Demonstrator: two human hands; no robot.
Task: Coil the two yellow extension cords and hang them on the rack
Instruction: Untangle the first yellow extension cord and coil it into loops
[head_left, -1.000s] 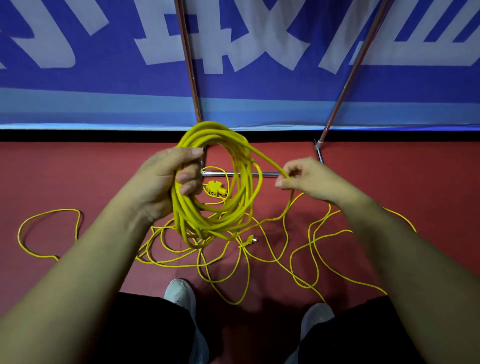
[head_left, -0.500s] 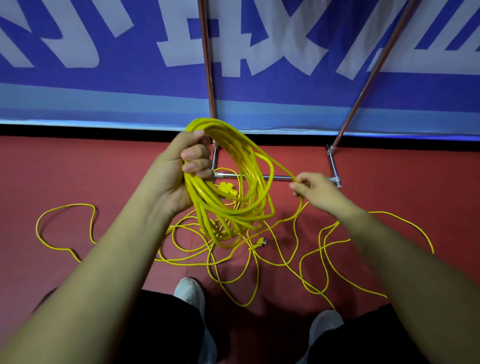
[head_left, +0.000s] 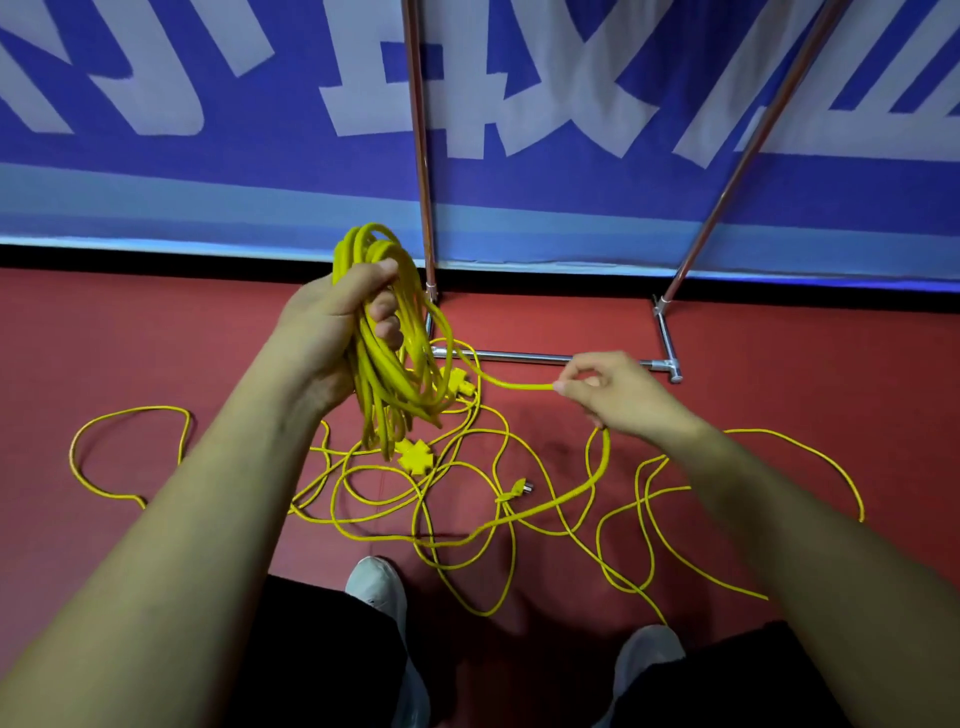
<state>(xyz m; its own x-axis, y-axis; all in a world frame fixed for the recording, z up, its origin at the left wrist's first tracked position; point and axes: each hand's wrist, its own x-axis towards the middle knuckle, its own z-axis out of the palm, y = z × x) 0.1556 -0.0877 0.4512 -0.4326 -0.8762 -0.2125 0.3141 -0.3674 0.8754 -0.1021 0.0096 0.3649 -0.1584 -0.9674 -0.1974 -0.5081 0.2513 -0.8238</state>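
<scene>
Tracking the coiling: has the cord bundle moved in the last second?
Yes, leftward. The coiled cord bundle overlapped the rack's left pole before; now its top sits left of it.

Shiny metal rack (head_left: 519, 356), matt red floor (head_left: 156, 338), smooth plastic-sheathed yellow cord (head_left: 379, 374) (slightly glossy).

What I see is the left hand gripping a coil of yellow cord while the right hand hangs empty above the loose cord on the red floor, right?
Not quite. The head view shows the right hand is not empty: it pinches a strand of yellow cord leading to the coil. The left hand does grip the coil, and loose cord trails on the red floor.
</scene>
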